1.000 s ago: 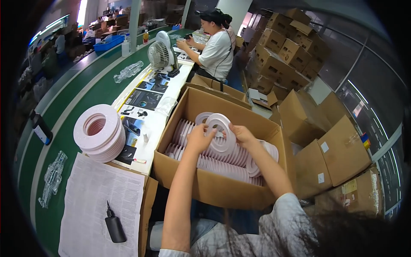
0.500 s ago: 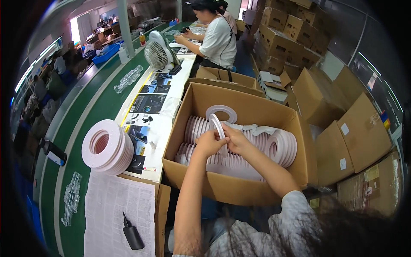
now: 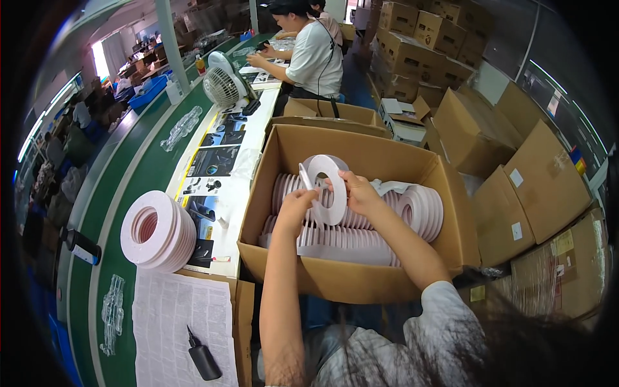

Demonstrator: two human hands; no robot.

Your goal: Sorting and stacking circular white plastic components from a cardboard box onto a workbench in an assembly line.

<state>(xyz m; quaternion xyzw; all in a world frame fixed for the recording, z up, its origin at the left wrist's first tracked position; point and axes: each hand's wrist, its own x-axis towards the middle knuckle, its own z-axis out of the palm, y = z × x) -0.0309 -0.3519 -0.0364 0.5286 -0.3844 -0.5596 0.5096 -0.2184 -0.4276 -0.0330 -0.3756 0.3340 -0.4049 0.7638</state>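
Over the open cardboard box [image 3: 348,285], both my hands are closed on flat, pale pinkish-white rings. My right hand [image 3: 358,193] pinches the right rim of a ring [image 3: 330,209] whose broad face and centre hole show. My left hand [image 3: 298,208] grips a second ring [image 3: 304,175], seen nearly edge-on, just left of the first. Whether the two rings touch is hard to see. Below my hands, rows of similar rings [image 3: 422,209] stand on edge inside the box, with white wrapping sheets between and around them.
Left of the box, a stack of rings [image 3: 161,232] lies on the table. Nearby are a paper sheet [image 3: 180,309], a black dropper bottle [image 3: 204,358], a fan [image 3: 222,87] and a green conveyor [image 3: 116,213]. A co-worker [image 3: 316,58] sits ahead; cartons [image 3: 516,193] stand right.
The ring between my hands has turned from edge-on to face-on in my right hand. My left hand has moved slightly left and now holds another ring edge-on. The whole view has shifted slightly.
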